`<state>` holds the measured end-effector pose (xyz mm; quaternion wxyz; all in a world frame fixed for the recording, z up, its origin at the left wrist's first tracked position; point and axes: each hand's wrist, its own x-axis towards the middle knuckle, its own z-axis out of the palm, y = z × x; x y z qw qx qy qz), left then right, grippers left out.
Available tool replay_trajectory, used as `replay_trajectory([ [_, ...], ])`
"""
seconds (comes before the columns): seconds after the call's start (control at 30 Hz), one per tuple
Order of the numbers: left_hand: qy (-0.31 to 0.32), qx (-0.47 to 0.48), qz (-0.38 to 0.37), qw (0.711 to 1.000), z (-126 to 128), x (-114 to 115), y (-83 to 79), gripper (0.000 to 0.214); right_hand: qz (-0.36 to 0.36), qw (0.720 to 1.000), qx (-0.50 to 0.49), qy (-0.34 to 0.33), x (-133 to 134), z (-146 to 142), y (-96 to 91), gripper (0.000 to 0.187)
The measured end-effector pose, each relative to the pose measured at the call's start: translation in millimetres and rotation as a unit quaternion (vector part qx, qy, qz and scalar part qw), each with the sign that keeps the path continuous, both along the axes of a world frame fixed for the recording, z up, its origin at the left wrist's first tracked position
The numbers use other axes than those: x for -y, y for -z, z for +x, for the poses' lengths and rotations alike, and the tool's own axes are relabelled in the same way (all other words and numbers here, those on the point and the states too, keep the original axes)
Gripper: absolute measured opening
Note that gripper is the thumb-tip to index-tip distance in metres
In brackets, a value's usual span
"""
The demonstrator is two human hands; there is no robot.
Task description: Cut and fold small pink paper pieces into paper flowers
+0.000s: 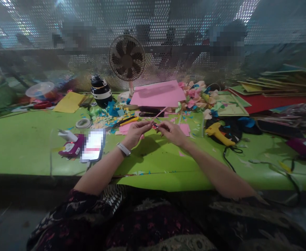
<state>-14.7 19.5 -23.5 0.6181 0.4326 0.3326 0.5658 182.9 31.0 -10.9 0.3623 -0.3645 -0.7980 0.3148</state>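
Over the green tabletop, both hands meet with their fingertips close together. My left hand [137, 132], with a pale watch on the wrist, is closed in a pinch at the lower end of a narrow pink paper strip [161, 113]. The strip slants up and to the right. My right hand [171, 132] is also closed, its fingertips at a small, partly shiny, reddish thing [155, 126] between the hands. That thing is too small and too covered to name. Pink paper pieces [184, 129] lie behind and beside the hands.
A yellow glue gun [219, 134] lies right, its cord trailing forward. Left are a phone [92, 145], a purple power socket [70, 148] and a tape roll [83, 123]. A yellow-handled cutter [129, 120], paper scraps, a black bottle [101, 92] and a fan [127, 58] stand behind.
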Motion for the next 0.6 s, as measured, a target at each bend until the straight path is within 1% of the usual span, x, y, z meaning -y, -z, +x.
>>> replay_trajectory([
  [0.33, -0.044, -0.023, 0.025, 0.998, 0.9, 2.5, -2.2, 0.031, -0.031, 0.998, -0.04, -0.023, -2.4, -1.7, 6.9, 0.025],
  [0.5, -0.052, -0.018, 0.025, 0.998, 2.1, 3.9, -1.5, 0.026, -0.043, 0.997, -0.045, -0.039, -0.3, -1.7, 3.3, 0.026],
  [0.6, -0.047, -0.016, 0.023, 0.998, 2.3, 3.7, 0.2, 0.025, -0.057, 0.996, -0.03, -0.056, 0.0, -1.1, 0.8, 0.026],
])
